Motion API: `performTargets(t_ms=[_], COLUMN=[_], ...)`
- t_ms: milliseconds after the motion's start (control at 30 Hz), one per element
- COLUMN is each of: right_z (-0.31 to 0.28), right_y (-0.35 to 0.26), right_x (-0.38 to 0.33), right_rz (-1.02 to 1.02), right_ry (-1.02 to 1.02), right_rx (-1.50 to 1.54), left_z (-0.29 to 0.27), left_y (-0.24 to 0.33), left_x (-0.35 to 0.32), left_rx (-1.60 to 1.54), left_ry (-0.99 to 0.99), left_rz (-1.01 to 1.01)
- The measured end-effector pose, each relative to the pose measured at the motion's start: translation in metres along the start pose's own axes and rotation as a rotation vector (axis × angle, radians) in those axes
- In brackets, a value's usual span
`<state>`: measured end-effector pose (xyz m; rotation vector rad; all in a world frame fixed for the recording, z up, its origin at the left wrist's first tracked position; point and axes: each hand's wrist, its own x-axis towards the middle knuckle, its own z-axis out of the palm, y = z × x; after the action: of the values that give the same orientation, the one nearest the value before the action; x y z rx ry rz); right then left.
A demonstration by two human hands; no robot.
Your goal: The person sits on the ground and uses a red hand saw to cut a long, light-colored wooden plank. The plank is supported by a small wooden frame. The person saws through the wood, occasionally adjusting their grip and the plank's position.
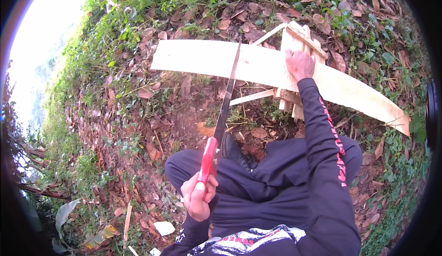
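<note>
My left hand (200, 196) is closed round the red handle of a handsaw (223, 114). The saw's long, tapering blade points away from me and crosses a pale wooden plank (193, 58) left of its middle. That long plank lies crosswise in front of me, over a small wooden stool-like frame (291, 40) with slanting side braces. My right hand (300, 65) presses on the plank where it passes over the frame, fingers curled at its far edge. Whether the saw's teeth have cut into the wood cannot be made out.
My crossed legs (271, 178) in dark trousers are just behind the plank, with a dark shoe (235, 154) under the blade. Leaf-strewn soil and green plants (101, 86) surround me. A thin wood strip (127, 224) and a pale chip (164, 228) lie at lower left.
</note>
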<state>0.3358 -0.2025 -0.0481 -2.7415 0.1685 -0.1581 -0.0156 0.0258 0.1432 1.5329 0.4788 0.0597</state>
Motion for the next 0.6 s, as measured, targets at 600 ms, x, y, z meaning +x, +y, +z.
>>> performTargets(t_ms=[600], right_z=[0.003], right_y=[0.015], right_x=[0.014], right_rz=[0.133], right_ry=[-0.056], right_rx=[0.056], left_z=[0.028], left_y=[-0.002], left_x=[0.073], left_rx=[0.116], left_ry=[-0.075], left_rz=[0.071])
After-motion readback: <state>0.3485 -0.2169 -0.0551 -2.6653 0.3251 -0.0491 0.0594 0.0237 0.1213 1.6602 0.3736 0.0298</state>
